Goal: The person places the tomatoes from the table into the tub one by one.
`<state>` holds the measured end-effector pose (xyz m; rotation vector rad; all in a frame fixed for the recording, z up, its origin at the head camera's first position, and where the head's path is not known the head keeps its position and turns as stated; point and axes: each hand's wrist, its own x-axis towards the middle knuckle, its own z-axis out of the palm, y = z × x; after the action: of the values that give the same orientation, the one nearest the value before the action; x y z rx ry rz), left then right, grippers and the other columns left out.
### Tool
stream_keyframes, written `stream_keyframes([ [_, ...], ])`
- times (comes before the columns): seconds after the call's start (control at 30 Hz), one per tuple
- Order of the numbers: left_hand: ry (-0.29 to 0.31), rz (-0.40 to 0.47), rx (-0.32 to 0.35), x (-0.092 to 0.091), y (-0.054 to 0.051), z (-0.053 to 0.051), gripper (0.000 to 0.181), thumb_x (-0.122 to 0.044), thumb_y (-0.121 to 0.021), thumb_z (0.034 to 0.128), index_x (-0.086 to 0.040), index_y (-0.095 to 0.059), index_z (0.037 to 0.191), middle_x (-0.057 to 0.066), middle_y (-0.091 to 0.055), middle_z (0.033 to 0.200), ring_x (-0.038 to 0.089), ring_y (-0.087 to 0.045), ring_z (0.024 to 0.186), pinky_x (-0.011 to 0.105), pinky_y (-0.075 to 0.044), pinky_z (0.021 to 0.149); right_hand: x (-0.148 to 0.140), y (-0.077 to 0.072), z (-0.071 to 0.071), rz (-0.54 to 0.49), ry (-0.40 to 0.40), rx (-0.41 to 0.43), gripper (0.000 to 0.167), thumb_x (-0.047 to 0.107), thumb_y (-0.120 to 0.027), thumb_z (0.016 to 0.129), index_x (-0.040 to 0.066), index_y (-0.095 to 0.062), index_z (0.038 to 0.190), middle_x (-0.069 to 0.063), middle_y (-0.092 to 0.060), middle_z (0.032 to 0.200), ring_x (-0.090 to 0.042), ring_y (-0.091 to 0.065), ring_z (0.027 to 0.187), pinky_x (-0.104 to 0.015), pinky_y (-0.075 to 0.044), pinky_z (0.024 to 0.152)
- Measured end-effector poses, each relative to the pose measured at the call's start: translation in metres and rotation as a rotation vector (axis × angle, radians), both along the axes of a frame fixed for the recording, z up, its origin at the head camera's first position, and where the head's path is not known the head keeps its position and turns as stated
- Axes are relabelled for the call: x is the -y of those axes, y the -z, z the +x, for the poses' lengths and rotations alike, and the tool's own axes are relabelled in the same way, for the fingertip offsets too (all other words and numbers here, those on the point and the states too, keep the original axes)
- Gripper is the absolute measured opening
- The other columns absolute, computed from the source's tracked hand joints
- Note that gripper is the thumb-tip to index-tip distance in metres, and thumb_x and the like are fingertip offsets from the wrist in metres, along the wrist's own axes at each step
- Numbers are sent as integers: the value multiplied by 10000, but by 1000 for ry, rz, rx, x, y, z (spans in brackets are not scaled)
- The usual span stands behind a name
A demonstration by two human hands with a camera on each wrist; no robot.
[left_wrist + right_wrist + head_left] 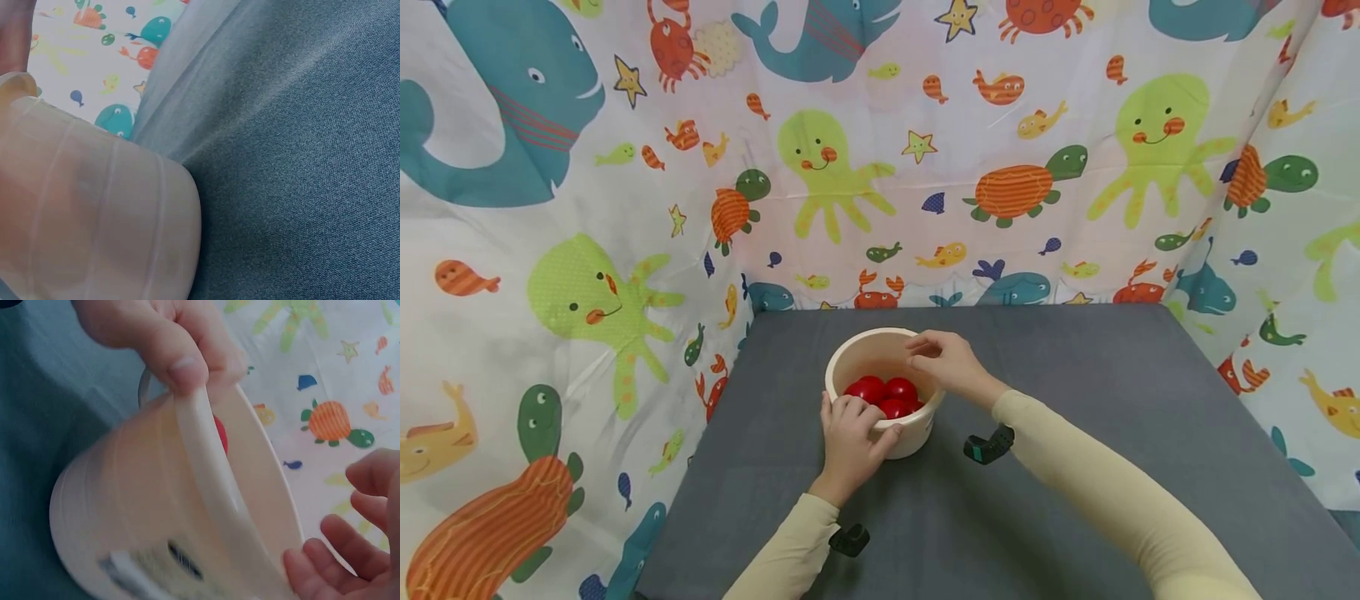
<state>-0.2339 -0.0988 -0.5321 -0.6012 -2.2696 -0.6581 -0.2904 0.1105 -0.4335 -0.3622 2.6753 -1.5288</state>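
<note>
A cream plastic bucket [917, 433] stands on the grey cloth-covered surface. Several shiny red round objects [901, 389], apples or balls, lie inside it. My left hand [850, 437] grips the near-left rim, fingers over the edge and thumb along the outside; the right wrist view shows that thumb [187, 372] pressed on the rim. At the right side of the bucket is my right hand [951, 364], its fingers loosely bent at the rim and holding nothing. In the left wrist view the bucket's ribbed side [100, 206] fills the left part.
Grey cloth [1075, 400] covers the table around the bucket. A curtain [865, 167] printed with sea animals hangs behind and along both sides. Dark wrist bands [988, 446] are on both arms. A label [156, 572] marks the bucket's outer side.
</note>
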Motion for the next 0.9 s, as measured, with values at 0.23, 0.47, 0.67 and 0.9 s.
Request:
stream_keyframes([
  [0.23, -1, 23, 20, 1, -2, 0, 234, -419, -721, 831, -187, -691, 822, 45, -662, 892, 272, -579, 1013, 813, -276, 1072, -52, 7, 7, -19, 132, 3, 317, 208, -663, 976, 74, -651, 1263, -164, -696, 1260, -314, -695, 1093, -424, -619, 891],
  [0.47, 6, 32, 52, 3, 1, -2, 246, -431, -695, 851, -185, -697, 838, 49, -660, 897, 278, -573, 1027, 797, -242, 1107, -104, 33, 28, 36, 213, 13, 401, 239, -616, 1003, 55, -594, 1359, -223, -646, 1343, -377, -632, 1223, -524, -558, 987],
  [0.67, 7, 24, 47, 6, 0, -4, 226, -417, -720, 827, -192, -717, 853, 36, -670, 908, 275, -571, 1032, 809, -251, 1088, -128, 61, 45, 106, 268, 74, 462, 259, -616, 998, 50, -553, 1405, -259, -602, 1390, -416, -597, 1261, -553, -540, 989],
  [0.9, 64, 82, 187, 17, -14, 7, 398, -388, -702, 854, -172, -748, 1185, 152, -629, 1358, 382, -509, 1316, 831, -213, 1099, -153, 76, 61, 244, 260, 113, 550, 315, -628, 988, 49, -500, 1453, -316, -534, 1442, -482, -538, 1301, -598, -534, 960],
])
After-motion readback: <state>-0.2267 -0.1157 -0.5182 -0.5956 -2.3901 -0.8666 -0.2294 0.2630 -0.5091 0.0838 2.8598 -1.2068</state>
